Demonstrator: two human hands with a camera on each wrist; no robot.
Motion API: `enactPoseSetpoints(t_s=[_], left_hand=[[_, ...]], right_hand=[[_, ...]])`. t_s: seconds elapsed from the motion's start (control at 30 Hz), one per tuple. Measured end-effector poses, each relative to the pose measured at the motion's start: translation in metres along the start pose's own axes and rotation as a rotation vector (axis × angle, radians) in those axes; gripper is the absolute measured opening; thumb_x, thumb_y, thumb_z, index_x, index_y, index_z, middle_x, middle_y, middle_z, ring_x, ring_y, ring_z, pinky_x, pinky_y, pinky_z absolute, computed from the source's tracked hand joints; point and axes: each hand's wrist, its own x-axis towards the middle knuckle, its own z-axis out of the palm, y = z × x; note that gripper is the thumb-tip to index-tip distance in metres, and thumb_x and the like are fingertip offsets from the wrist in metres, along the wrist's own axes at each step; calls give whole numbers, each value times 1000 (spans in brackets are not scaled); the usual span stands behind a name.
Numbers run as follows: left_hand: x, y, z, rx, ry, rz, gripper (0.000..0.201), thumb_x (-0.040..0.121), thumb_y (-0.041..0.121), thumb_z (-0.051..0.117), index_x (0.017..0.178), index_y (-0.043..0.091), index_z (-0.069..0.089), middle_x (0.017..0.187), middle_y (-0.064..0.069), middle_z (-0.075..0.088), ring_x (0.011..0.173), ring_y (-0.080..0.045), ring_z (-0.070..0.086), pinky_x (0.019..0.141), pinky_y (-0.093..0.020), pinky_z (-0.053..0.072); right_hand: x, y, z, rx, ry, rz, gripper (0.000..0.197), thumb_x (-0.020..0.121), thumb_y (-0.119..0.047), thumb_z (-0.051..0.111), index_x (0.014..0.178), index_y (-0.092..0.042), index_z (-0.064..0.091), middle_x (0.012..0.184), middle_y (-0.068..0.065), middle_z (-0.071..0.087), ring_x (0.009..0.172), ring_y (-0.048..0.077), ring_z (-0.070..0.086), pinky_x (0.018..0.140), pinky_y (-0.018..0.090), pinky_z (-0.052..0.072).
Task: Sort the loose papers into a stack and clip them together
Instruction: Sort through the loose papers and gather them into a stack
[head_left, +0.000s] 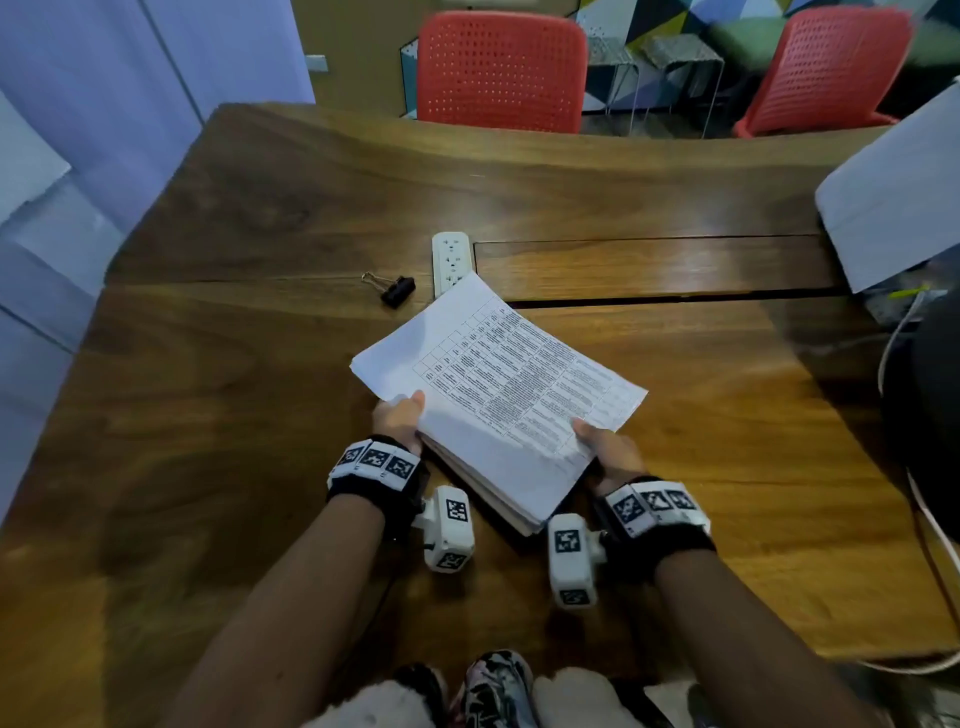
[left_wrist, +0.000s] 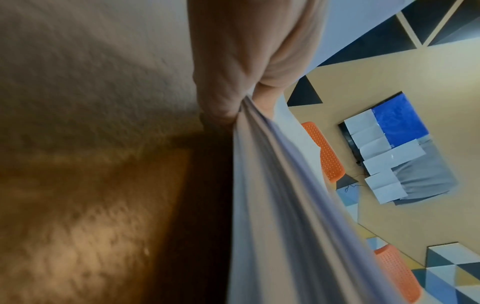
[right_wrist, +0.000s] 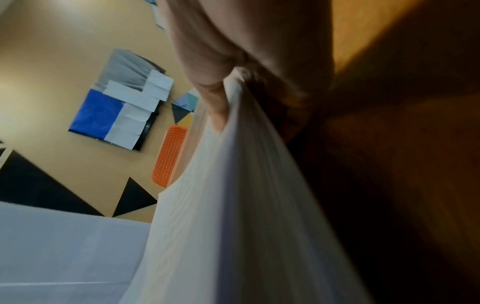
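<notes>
A stack of white papers (head_left: 498, 395) with a printed table on the top sheet is held above the wooden table (head_left: 260, 208), turned at an angle. My left hand (head_left: 400, 418) grips its left edge, thumb on top. My right hand (head_left: 605, 449) grips the right edge the same way. In the left wrist view the stack's edge (left_wrist: 280, 205) fans down from my left hand (left_wrist: 233, 98). In the right wrist view the sheet edges (right_wrist: 233, 205) run down from my right hand (right_wrist: 215, 98). A black binder clip (head_left: 396, 290) lies on the table beyond the stack, to the left.
A white power strip (head_left: 451, 258) sits in the table's middle groove, just past the papers. Two red chairs (head_left: 501, 70) stand at the far side. A white sheet (head_left: 893, 197) and cables lie at the right edge. A wall is at the left.
</notes>
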Motion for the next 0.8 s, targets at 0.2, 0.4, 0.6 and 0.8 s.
enactPoseSetpoints(t_s=[0.2, 0.4, 0.6, 0.8], left_hand=[[13, 5, -17, 93, -7, 21, 18, 94, 0, 47, 110, -4, 55, 105, -11, 58, 92, -24, 53, 86, -36, 41], [11, 5, -26, 305, -114, -17, 26, 93, -4, 49, 118, -8, 53, 109, -13, 55, 104, -27, 54, 92, -40, 43], [36, 1, -21, 513, -39, -72, 66, 84, 22, 66, 134, -9, 37, 139, -21, 46, 125, -35, 49, 105, -47, 41], [2, 26, 4, 755, 160, -46, 64, 95, 21, 50, 141, -7, 14, 149, -22, 22, 137, -35, 31, 110, -36, 28]], right_hand=[[6, -54, -12, -439, 257, -234, 28, 85, -6, 58, 110, 3, 50, 110, 17, 55, 99, 36, 55, 89, 43, 46], [28, -58, 22, -909, 9, -273, 33, 87, -16, 54, 115, 2, 53, 114, 14, 59, 105, 30, 56, 84, 34, 45], [11, -30, 60, -1087, 71, -221, 55, 92, -16, 45, 141, -1, 25, 144, 17, 29, 131, 34, 32, 109, 41, 31], [3, -9, 62, -1034, 83, -311, 73, 85, -6, 49, 146, -6, 8, 148, 15, 24, 134, 32, 24, 108, 45, 30]])
